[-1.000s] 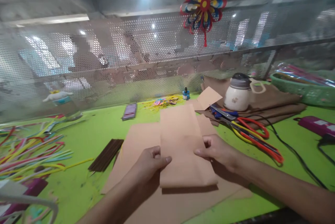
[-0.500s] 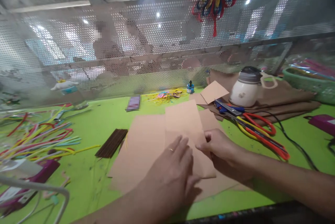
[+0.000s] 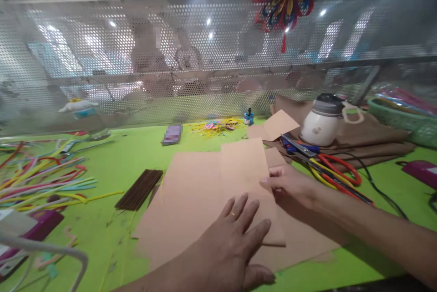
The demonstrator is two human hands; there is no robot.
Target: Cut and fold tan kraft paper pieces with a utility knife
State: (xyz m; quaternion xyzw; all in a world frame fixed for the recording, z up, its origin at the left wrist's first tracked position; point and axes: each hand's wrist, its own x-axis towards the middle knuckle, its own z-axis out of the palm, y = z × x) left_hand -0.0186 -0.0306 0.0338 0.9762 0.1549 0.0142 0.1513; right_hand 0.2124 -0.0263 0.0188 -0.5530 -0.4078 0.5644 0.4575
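Note:
A narrow tan paper strip [image 3: 243, 160] lies over larger tan sheets [image 3: 191, 192] on the green table. My left hand [image 3: 235, 242], a ring on one finger, rests palm down with spread fingers across the strip's lower part and the sheet beneath. At the strip's right edge, my right hand [image 3: 290, 182] pinches the paper between thumb and fingers. Under that hand, part of the edge is hidden. A small tan square [image 3: 280, 124] lies beyond, near the scissors [image 3: 337, 171].
Brown sticks [image 3: 139, 189] and colourful fuzzy stems [image 3: 44, 178] lie left. Behind on the right are a white jug [image 3: 319, 123], folded brown material [image 3: 378, 139] and a green basket [image 3: 403, 121]. A blue bottle [image 3: 249, 117] stands at the back before a perforated screen [image 3: 211, 64].
My left hand has moved lower and its fingers have spread wider. My right hand still pinches the strip's edge. The whole view has shifted slightly.

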